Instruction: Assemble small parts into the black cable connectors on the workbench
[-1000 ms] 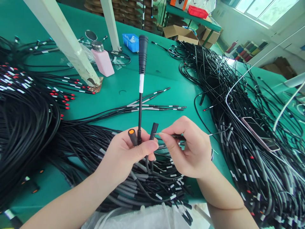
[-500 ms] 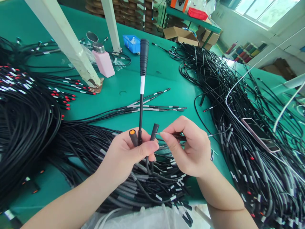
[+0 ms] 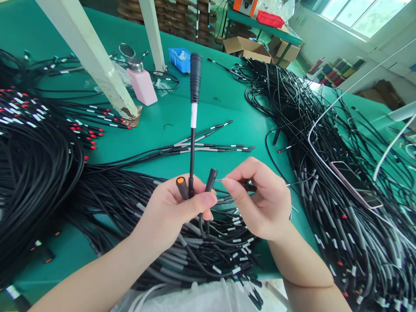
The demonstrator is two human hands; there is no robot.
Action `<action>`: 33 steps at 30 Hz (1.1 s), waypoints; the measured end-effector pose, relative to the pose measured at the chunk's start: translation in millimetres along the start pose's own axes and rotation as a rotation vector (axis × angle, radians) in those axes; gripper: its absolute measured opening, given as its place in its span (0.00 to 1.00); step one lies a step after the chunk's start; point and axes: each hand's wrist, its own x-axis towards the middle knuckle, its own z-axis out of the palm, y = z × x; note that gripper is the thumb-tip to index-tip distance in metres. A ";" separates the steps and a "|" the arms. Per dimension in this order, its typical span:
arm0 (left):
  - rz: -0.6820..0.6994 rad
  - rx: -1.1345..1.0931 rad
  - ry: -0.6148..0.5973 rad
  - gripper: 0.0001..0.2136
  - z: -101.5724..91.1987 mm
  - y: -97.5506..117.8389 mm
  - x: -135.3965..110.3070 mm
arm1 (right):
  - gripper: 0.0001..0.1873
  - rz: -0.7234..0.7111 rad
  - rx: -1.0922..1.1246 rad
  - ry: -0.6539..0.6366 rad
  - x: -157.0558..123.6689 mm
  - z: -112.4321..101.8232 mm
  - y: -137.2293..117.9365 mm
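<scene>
Your green desk (image 3: 227,104) carries black cable coils (image 3: 35,173) at far left, then a white post (image 3: 87,56) and a pink bottle (image 3: 142,84). Near the middle, your left hand (image 3: 169,212) grips three cable ends (image 3: 193,130), the tallest upright. Your right hand (image 3: 263,203) pinches a thin wire (image 3: 221,180) beside them. Further right lie a cable heap (image 3: 325,173), a phone (image 3: 355,184), and far-off boxes (image 3: 256,45).

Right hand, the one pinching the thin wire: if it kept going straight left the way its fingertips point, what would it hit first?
Probably the short black connector sticking up from the left hand. The right hand points at it across a small gap, though depth is unclear.
</scene>
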 end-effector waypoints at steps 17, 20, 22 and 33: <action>0.005 -0.025 0.015 0.10 -0.6 -0.2 0.4 | 0.08 0.040 0.101 -0.007 -1.7 1.1 0.6; -0.007 -0.028 -0.019 0.10 1.1 1.4 -0.3 | 0.10 -0.099 -0.029 0.035 -3.2 4.4 2.0; -0.012 -0.011 -0.031 0.11 2.3 1.9 -1.4 | 0.11 -0.147 -0.112 0.073 -3.1 4.9 3.4; -0.016 0.014 -0.062 0.10 -1.2 -1.3 -3.4 | 0.10 -0.115 -0.137 0.073 -0.3 -0.7 2.5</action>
